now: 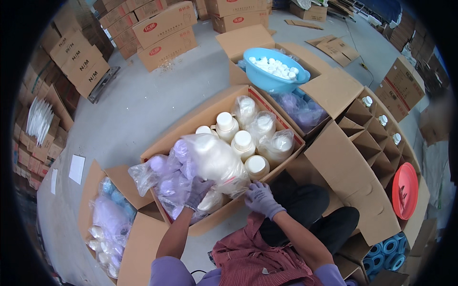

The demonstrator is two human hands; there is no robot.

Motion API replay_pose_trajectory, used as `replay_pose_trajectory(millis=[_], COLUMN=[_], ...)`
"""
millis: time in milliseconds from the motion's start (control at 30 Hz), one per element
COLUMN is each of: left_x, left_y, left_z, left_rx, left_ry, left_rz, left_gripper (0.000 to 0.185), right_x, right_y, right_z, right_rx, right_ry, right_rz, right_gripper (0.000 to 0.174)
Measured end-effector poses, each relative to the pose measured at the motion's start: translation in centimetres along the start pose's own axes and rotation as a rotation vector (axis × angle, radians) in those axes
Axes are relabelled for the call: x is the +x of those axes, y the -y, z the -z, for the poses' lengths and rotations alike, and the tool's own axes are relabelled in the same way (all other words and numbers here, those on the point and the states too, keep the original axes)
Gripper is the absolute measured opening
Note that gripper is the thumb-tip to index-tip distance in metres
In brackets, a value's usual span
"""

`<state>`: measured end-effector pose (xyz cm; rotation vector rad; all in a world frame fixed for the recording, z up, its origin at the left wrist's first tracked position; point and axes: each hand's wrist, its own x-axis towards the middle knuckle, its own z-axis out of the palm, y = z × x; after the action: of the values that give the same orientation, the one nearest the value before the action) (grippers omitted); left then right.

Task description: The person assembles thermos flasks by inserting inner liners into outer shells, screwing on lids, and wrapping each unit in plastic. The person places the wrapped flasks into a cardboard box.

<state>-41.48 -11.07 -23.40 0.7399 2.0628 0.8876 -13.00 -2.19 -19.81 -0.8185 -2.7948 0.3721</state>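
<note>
A large cardboard box (200,112) lies before me, holding cream vacuum jugs (243,143) with white lids and purple jugs (171,186) in clear plastic bags. Near its middle, a cream jug in a plastic bag (218,159) lies tilted over the others. My left hand (199,193), in a grey-purple glove, reaches in beneath this jug, beside the purple ones; its fingers are partly hidden, so its grip cannot be told. My right hand (261,198), gloved too, is at the near edge of the box by the end of the bag; whether it pinches the plastic cannot be told.
A blue basin (264,80) of white caps rests on an open box behind. On the right stand a divided carton (370,139) with glass liners and a red basin (404,191). Another open box (86,200) of bagged jugs is at left. Stacked cartons (166,50) stand farther back.
</note>
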Motion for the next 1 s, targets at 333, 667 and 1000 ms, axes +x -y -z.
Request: replay_pose_trajectory(millis=[333,667,1000], left_x=[7.0,17.0,-10.5], left_y=[-5.3,0.7,-26.2], left_z=[-1.3,-3.4,7.6], left_rx=[1.057,1.207,0.376], left_ry=[0.289,-0.003,-0.003], left_rz=[-0.450,-0.490,-1.055], left_gripper=[0.028,0.089,0.081], right_x=[3.4,-1.2,-3.4], right_y=[0.4,3.0,-4.6], right_z=[4.1,3.9,15.9], right_rx=[0.164,0.275,1.008], right_ry=[-0.024,0.209,-0.716], right_rz=[-0.036,0.033,-0.571], right_gripper=[0.072,0.060,0.056])
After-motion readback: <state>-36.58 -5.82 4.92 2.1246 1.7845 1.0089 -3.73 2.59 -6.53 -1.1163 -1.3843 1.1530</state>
